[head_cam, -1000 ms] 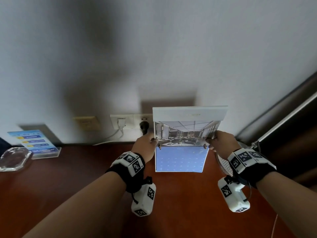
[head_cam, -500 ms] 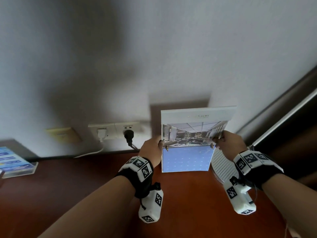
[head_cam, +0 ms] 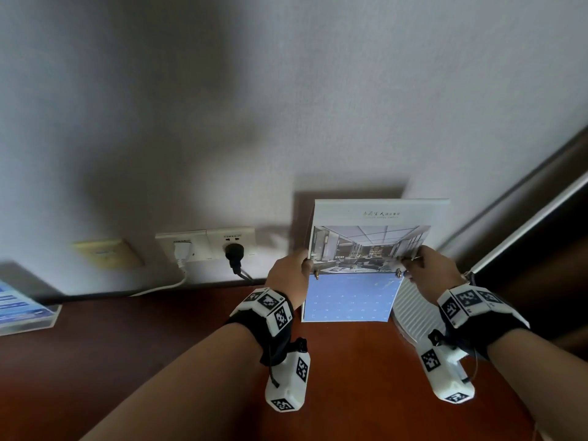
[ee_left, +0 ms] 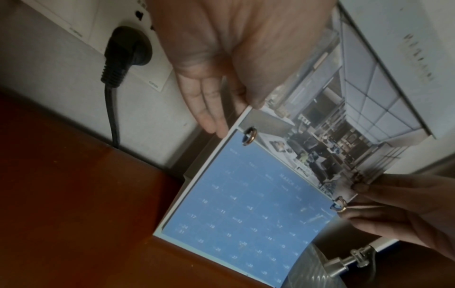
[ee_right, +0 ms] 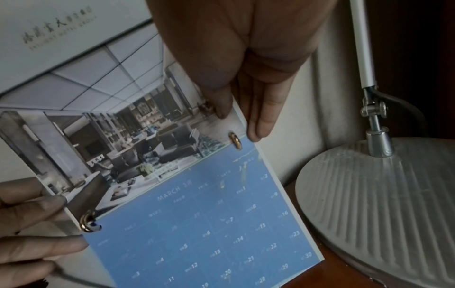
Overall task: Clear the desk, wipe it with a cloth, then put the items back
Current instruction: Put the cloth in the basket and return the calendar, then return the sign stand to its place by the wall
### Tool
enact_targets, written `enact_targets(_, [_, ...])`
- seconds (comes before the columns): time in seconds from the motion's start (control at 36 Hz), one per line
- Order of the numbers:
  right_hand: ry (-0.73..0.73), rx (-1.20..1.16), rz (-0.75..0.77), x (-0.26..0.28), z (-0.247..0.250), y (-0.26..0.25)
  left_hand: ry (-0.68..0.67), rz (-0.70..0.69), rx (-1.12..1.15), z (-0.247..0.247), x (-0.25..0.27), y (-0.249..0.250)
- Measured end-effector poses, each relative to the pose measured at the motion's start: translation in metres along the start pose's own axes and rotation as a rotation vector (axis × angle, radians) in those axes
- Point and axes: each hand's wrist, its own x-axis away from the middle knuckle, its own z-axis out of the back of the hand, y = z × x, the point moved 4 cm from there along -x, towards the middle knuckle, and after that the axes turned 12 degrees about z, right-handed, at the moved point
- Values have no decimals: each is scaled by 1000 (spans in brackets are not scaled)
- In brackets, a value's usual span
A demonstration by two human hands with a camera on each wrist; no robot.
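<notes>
The left hand and right hand pinch the ring-bound blue desk calendar; keep it level to sit square on the reddish wooden surface.

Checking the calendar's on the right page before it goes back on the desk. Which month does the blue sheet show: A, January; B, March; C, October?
B: on the calendar, pinched at its sides by the left hand and the right hand, the blue sheet reads MARCH near its top.
</notes>
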Motion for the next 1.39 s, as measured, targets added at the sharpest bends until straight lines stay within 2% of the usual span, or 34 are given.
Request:
enact_targets(0.33, [-23,-10,1,8,-3,-8,-39,54,76,2,6,0])
enact_targets(0.47, [-17,-65,13,14,-6,-10,-104,68,104,-2,13,-4])
enact_targets(0.64, [51,6,-107,28,-8,-14,-190,92,165,3,26,-17])
enact_targets(0.72, [-18,92,-142,38,-12,-19,-176,78,121,12,33,-27])
enact_targets(0.78, [-96,138,-124,44,-20,-25,-171,79,111,19,37,-37])
enact_targets(0.86, [-124,113,-68,52,-33,-35,-167,88,135,30,43,-50])
enact_targets(0.97, [-164,72,-22,66,-56,-60,-151,85,148,52,53,-76])
enact_targets(1.17, [-238,71,88,97,-101,-135,-113,81,128,104,76,-134])
enact_targets(1.39, [-326,2,177,135,-170,-221,-71,158,119,161,97,-217])
